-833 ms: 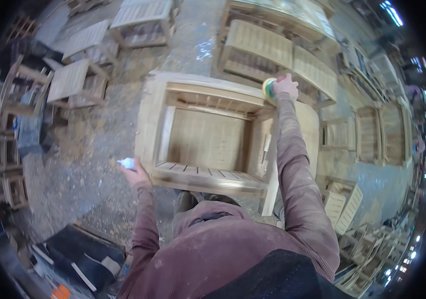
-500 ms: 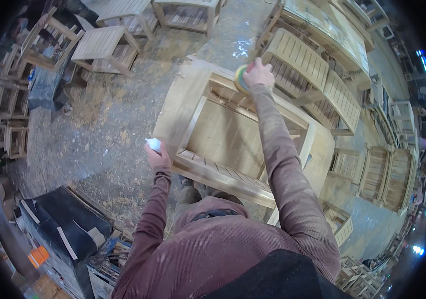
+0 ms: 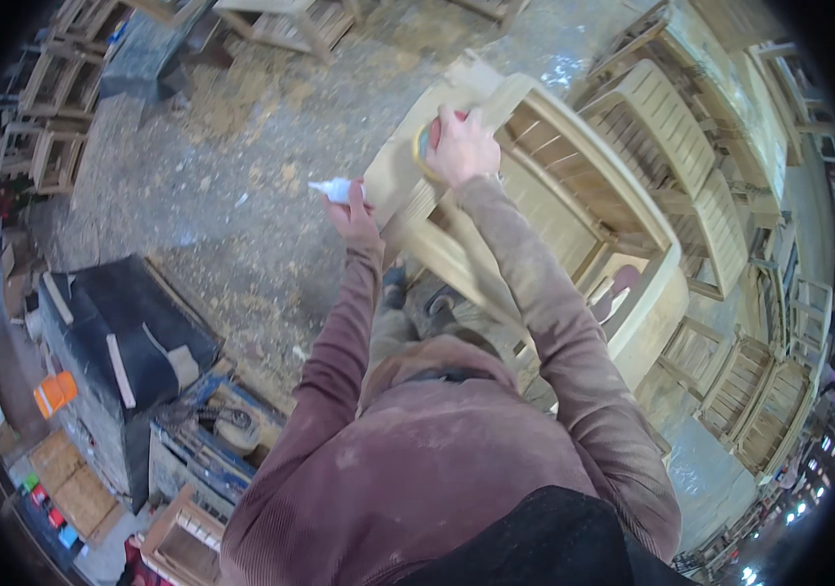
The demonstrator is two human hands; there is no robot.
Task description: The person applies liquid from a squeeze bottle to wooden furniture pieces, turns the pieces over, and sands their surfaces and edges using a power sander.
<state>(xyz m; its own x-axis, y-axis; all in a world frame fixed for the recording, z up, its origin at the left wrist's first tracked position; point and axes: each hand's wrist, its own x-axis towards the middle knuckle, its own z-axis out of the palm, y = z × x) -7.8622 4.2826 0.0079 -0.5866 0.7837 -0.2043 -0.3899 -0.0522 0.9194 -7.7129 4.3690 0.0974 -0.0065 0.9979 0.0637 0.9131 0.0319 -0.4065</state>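
Observation:
A large unfinished wooden chair frame (image 3: pixel 574 205) lies on the sawdust floor in front of me. My right hand (image 3: pixel 463 145) presses a round yellow-green sanding pad (image 3: pixel 424 148) against the frame's near corner. Beside that corner my left hand (image 3: pixel 352 213) grips a small white bottle (image 3: pixel 332 188), its tip pointing left. Both arms wear dusty maroon sleeves.
More bare slatted chair frames (image 3: pixel 676 127) stand behind and to the right. Small wooden stools (image 3: pixel 51 156) sit at the far left. A dark padded block (image 3: pixel 129 337) and a blue crate with tools (image 3: pixel 207 435) lie at my lower left. An orange container (image 3: pixel 54 393) stands near them.
The view has swung, shifting the frame up and right. My right hand with the pad has moved from the frame's far rail to its near corner, close to my left hand.

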